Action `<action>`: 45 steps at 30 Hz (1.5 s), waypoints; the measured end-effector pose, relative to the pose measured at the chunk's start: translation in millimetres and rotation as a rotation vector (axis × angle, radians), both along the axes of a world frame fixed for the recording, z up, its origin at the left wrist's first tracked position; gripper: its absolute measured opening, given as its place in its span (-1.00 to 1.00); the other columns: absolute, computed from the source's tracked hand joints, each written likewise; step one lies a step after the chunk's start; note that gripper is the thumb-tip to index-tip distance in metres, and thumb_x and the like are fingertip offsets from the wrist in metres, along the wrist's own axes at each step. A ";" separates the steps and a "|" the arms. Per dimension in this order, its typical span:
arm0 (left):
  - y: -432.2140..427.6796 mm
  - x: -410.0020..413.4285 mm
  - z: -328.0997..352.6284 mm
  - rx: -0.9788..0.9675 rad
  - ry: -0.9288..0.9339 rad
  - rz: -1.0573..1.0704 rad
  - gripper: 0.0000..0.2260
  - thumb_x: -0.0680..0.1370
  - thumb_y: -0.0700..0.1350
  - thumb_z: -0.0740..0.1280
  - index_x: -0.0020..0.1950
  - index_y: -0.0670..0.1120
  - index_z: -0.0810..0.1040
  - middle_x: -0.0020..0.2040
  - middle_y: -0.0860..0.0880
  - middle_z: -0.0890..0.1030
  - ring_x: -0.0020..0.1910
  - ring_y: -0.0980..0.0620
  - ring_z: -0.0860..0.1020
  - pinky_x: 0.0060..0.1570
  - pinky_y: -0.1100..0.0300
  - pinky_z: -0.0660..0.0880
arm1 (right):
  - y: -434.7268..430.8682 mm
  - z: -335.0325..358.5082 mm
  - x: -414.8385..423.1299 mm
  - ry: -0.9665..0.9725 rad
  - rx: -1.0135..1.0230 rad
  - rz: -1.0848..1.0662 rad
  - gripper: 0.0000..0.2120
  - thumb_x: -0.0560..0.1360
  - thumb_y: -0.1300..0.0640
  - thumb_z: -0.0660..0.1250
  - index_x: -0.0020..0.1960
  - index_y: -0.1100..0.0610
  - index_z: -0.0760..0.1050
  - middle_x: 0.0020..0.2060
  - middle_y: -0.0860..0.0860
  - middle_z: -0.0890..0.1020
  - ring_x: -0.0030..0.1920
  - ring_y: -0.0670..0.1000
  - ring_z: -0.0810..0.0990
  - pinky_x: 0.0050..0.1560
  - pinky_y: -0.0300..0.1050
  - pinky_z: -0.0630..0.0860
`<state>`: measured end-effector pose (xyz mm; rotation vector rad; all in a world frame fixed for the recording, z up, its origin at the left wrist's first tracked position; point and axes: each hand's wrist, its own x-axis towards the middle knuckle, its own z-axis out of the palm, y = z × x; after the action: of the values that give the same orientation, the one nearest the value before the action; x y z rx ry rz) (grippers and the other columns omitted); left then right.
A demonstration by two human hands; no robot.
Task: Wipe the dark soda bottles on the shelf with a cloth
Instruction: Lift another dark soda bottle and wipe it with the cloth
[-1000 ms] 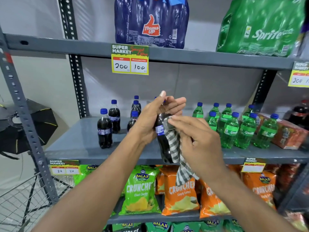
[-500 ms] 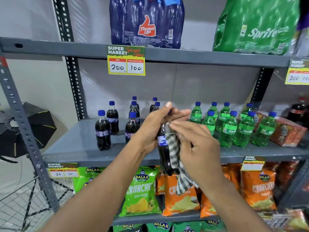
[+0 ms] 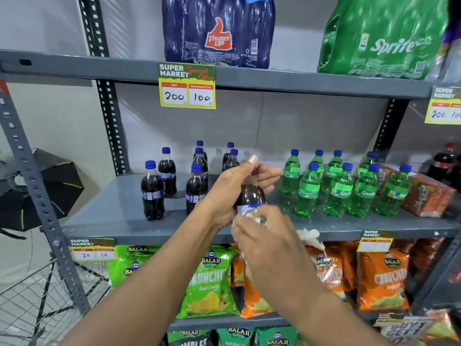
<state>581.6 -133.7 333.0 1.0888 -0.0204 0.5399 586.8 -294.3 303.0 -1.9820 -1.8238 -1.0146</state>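
Note:
My left hand (image 3: 239, 186) grips the neck and top of a dark soda bottle (image 3: 250, 197), held in front of the middle shelf (image 3: 112, 221). Its cap is hidden by my fingers. My right hand (image 3: 267, 238) presses a checked cloth (image 3: 309, 237) against the bottle's lower part, below the blue label. The cloth is blurred and mostly hidden behind that hand. Several more dark soda bottles with blue caps (image 3: 152, 193) stand upright on the left part of the shelf.
Green Sprite bottles (image 3: 336, 188) stand on the right of the same shelf, with an orange carton (image 3: 429, 196) beyond them. Shrink-wrapped packs sit on the top shelf (image 3: 274, 78). Snack bags (image 3: 209, 280) fill the lower shelf. A wire basket (image 3: 37, 295) is at lower left.
My right hand has slid the cloth down the bottle from its shoulder to below the label. My left hand keeps hold of the bottle's top.

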 end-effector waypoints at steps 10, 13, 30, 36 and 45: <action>4.8 -2.1 9.1 0.064 -0.043 0.059 -0.71 0.63 0.04 0.28 -0.14 -0.08 0.68 0.20 -0.24 0.70 0.27 -0.15 0.63 0.24 0.06 0.58 | -8.2 -32.7 28.6 0.169 0.179 0.205 -0.64 0.42 0.36 0.24 0.13 0.18 0.66 0.08 -0.03 0.68 0.05 0.08 0.55 0.16 -0.12 0.50; -0.5 -2.1 5.9 0.049 -0.055 0.037 -0.67 0.66 0.05 0.24 -0.14 -0.07 0.69 0.21 -0.24 0.69 0.28 -0.14 0.63 0.24 0.05 0.58 | 2.0 -13.4 46.8 0.637 0.446 0.247 -0.66 0.52 0.42 0.34 0.17 0.10 0.67 0.12 -0.12 0.67 0.14 -0.09 0.60 0.22 -0.32 0.46; 5.3 -5.1 8.9 -0.006 -0.091 0.114 -0.64 0.67 0.03 0.26 -0.23 -0.06 0.68 0.19 -0.26 0.70 0.25 -0.14 0.64 0.17 0.08 0.60 | -0.1 -58.6 50.9 1.393 0.534 0.368 -0.60 0.51 0.25 0.44 0.02 -0.29 0.68 0.01 -0.19 0.73 0.08 -0.11 0.69 0.09 -0.20 0.61; 0.9 -2.4 13.8 0.061 -0.102 0.159 -0.68 0.63 0.03 0.27 -0.22 -0.06 0.68 0.15 -0.22 0.72 0.23 -0.12 0.66 0.14 0.12 0.61 | 1.4 -69.1 38.5 1.325 0.621 0.344 -0.56 0.52 0.26 0.43 -0.01 -0.34 0.67 0.01 -0.22 0.72 0.08 -0.18 0.67 0.07 -0.31 0.57; -1.3 9.1 -1.9 0.109 -0.014 0.249 -0.68 0.67 0.01 0.25 -0.19 -0.10 0.61 0.13 -0.22 0.73 0.17 -0.11 0.69 0.20 0.08 0.59 | -1.0 -64.0 63.6 0.375 0.471 0.307 -0.74 0.55 0.37 0.27 0.13 0.25 0.68 0.07 0.06 0.68 0.13 0.07 0.58 0.18 -0.11 0.53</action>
<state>590.7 -134.9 331.1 1.2013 0.0749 0.7775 650.4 -295.3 239.0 -1.4429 -1.4603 -0.8152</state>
